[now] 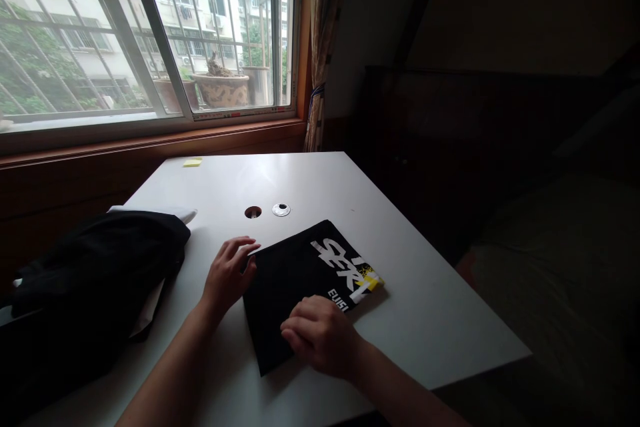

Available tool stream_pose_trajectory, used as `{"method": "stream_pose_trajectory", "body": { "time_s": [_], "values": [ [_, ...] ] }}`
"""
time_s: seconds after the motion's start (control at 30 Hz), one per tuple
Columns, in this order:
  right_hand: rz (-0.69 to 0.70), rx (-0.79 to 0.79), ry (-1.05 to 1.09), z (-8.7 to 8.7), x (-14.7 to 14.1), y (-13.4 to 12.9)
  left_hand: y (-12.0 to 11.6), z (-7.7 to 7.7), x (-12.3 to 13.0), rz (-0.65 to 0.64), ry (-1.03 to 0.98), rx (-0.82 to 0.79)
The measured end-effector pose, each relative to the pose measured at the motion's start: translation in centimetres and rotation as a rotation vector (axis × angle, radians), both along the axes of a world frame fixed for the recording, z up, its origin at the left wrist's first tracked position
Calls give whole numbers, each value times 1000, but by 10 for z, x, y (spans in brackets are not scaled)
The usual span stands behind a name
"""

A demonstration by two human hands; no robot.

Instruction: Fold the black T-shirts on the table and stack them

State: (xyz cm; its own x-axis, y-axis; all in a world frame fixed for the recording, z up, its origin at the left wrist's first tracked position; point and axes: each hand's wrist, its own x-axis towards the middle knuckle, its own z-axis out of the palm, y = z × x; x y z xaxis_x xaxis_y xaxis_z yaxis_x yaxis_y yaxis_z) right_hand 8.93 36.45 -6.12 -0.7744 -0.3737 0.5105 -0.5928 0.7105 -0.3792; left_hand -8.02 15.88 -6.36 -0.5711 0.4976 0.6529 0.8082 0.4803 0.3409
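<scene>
Currently, folded black cloth [287,280] lies flat on the desk [425,320]. Your left hand [229,275] — released, loosely spread — is at its left edge; your right hand [325,335] curls over its near side, grip unclear.

Cloth [290,273] is lying on table [425,307]. Pile [110,253] is resting left of cloth; disc [279,213] is sitting behind cloth, window [156,27] standing farther behind.
</scene>
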Motion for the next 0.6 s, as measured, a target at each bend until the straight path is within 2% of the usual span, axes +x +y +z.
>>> {"method": "stream_pose_trajectory", "body": {
  "time_s": [0.07, 0.13, 0.27, 0.4, 0.5, 0.6],
  "values": [
    [-102, -21, -58, 5, -13, 17, 10, 0, 9, -101, 44, -135],
    [-197, 18, -98, 5, -32, 35, 22, -7, 16, -149, 62, -263],
    [-253, 249, -184, -10, -72, 63, 37, -29, 23, -127, 57, -463],
    [-279, 384, -241, -26, -101, 81, 37, -40, 22, -79, 2, -555],
    [-337, 402, -269, -31, -114, 97, 36, -39, 22, -50, -49, -581],
    [-452, 375, -307, -35, -123, 116, 36, -36, 22, -46, -94, -578]
  ]
}}
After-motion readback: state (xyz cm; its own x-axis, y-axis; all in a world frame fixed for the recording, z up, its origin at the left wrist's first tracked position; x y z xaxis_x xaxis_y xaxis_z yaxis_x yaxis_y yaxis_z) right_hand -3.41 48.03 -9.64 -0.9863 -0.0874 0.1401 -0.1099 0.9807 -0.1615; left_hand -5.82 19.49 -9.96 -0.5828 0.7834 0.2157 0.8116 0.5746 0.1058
